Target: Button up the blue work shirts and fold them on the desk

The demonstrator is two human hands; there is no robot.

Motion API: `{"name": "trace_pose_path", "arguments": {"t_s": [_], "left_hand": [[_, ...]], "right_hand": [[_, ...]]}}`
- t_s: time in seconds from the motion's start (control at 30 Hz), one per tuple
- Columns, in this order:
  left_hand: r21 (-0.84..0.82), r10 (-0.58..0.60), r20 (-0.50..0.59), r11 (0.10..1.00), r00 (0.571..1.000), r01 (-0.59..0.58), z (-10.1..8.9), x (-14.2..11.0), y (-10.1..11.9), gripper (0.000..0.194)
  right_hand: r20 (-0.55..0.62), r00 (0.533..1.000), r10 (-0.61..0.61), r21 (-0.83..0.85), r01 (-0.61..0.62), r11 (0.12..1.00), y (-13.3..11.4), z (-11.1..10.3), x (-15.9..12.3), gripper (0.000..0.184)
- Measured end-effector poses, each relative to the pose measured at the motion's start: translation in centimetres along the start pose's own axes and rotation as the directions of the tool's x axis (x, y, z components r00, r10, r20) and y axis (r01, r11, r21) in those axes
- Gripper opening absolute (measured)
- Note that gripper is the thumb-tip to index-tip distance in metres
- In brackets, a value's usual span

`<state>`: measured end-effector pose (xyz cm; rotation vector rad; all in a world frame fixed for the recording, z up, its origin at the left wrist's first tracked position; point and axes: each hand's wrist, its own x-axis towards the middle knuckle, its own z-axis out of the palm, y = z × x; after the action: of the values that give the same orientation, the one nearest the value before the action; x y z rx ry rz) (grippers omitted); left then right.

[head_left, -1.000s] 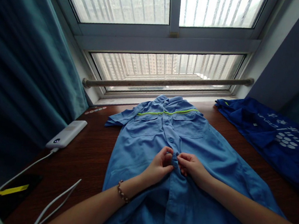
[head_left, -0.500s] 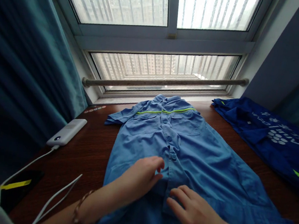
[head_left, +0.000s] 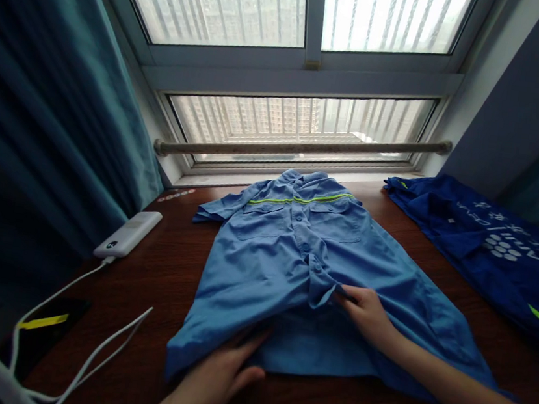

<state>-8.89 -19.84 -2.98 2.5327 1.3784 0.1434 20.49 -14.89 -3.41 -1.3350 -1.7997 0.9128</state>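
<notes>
A light blue work shirt [head_left: 292, 257] with a yellow-green stripe across the chest lies flat on the dark wooden table [head_left: 161, 280], collar toward the window. My left hand [head_left: 221, 373] rests near the shirt's bottom hem at the near left, fingers reaching under the lifted cloth. My right hand [head_left: 367, 309] lies at the open front placket in the middle of the shirt, fingers stretched and tucked under the raised flap edge.
A white power bank [head_left: 128, 234] lies at the table's left with white cables [head_left: 83, 356] running toward me. A dark phone [head_left: 45, 325] lies at the near left. A dark blue garment [head_left: 484, 248] lies at the right. Teal curtain on the left, window behind.
Both hands have left the button at the middle of the placket. The left hand drew back to the bottom hem; the right hand slid under the front flap, which is now lifted.
</notes>
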Motion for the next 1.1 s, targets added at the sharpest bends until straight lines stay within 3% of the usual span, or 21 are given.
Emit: {"name": "trace_pose_path", "arguments": {"t_s": [0.13, 0.2, 0.3, 0.43, 0.53, 0.63, 0.83, 0.93, 1.1], "left_hand": [[-0.087, -0.017, -0.025, 0.996, 1.000, 0.015, -1.3, 2.3, -1.7, 0.041], [-0.015, -0.005, -0.081, 1.000, 0.997, 0.004, -1.2, 3.4, -1.8, 0.038], [0.179, 0.104, -0.130, 0.981, 0.986, -0.080, -1.3, 4.6, -0.8, 0.035], [0.364, 0.343, -0.130, 0.889, 0.930, -0.277, -1.5, 6.6, 1.6, 0.037], [0.434, 0.328, -0.097, 0.863, 0.940, -0.256, -1.1, 8.6, 2.8, 0.035], [0.452, 0.305, -0.029, 0.853, 0.952, -0.260, -0.5, 10.2, 3.3, 0.030], [0.356, 0.340, 0.111, 0.864, 0.934, -0.357, -1.7, 9.8, 4.0, 0.017], [0.204, 0.315, 0.184, 0.914, 0.931, -0.350, -3.0, 8.4, 4.7, 0.017], [-0.143, 0.338, 0.334, 0.941, 0.880, -0.307, -4.2, 7.4, 6.0, 0.017]], "right_hand": [[-0.132, 0.989, 0.070, 0.148, -0.050, 0.988, 1.5, 0.2, 4.0, 0.047], [-0.130, 0.981, 0.145, 0.276, -0.105, 0.955, 1.6, 0.5, 5.7, 0.050], [-0.062, 0.967, 0.245, 0.472, -0.188, 0.862, 1.4, 0.7, 7.0, 0.050], [0.074, 0.947, 0.313, 0.664, -0.281, 0.693, 1.4, 0.1, 6.8, 0.046], [0.137, 0.918, 0.371, 0.734, -0.346, 0.585, 1.6, -0.4, 6.6, 0.039], [0.199, 0.909, 0.367, 0.755, -0.381, 0.534, 1.5, -0.4, 6.6, 0.031], [0.238, 0.946, 0.221, 0.793, -0.321, 0.518, -0.1, -0.6, 5.7, 0.035], [0.212, 0.957, 0.201, 0.746, -0.291, 0.599, -1.0, -0.9, 5.2, 0.027], [0.146, 0.977, 0.158, 0.670, -0.215, 0.711, -2.8, -1.1, 4.4, 0.024]]}}
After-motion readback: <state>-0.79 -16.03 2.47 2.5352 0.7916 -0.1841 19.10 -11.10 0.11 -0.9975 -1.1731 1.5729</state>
